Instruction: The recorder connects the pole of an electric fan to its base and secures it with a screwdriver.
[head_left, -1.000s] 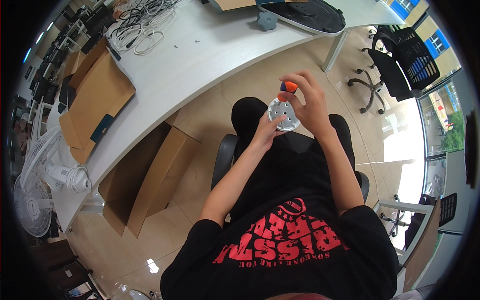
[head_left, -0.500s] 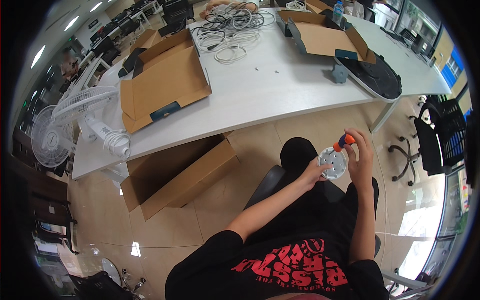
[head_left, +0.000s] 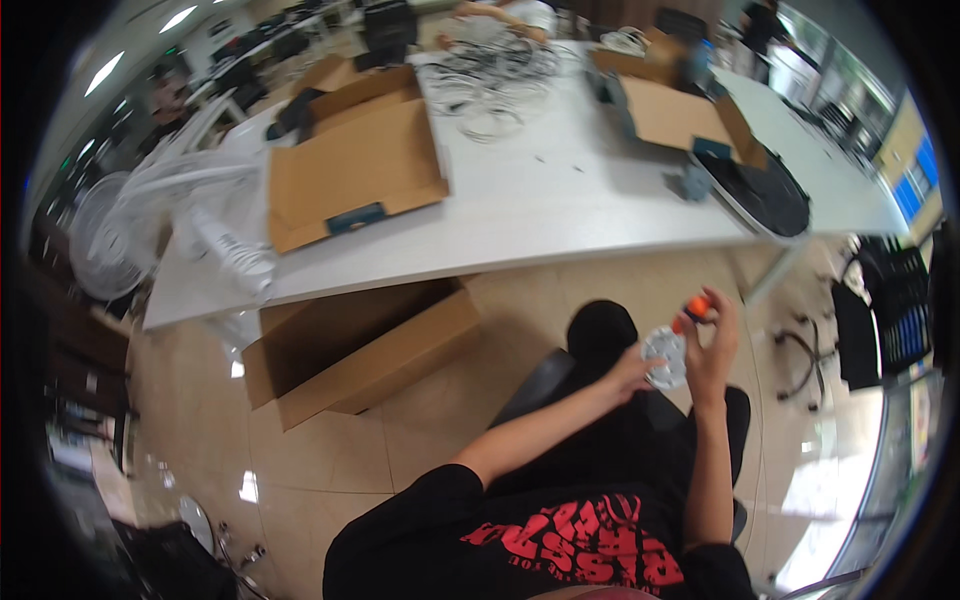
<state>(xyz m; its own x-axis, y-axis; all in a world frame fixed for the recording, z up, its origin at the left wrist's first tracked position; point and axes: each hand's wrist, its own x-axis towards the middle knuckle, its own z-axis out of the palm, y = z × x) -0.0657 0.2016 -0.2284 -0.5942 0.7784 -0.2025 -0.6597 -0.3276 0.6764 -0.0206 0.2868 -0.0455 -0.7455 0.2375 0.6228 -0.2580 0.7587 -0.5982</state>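
Above my lap, my left hand (head_left: 630,372) grips the edge of a round white plastic part (head_left: 663,360) with several holes in its face. My right hand (head_left: 712,345) is closed around the handle of an orange and dark blue screwdriver (head_left: 698,308). The screwdriver slants down toward the upper right of the round part. Whether its tip touches the part cannot be made out in the blur.
A white table (head_left: 520,215) stands ahead, bearing open cardboard boxes (head_left: 360,170), tangled cables (head_left: 500,75), a grey knob-shaped part (head_left: 696,182) and a black oval base (head_left: 770,198). White fan parts (head_left: 215,235) lie at left. An open carton (head_left: 375,360) is on the floor; another person sits across.
The whole view has shifted and blurred as my head moved. My right hand has come in closer over the round part, with the screwdriver still in it. My left hand keeps its hold.
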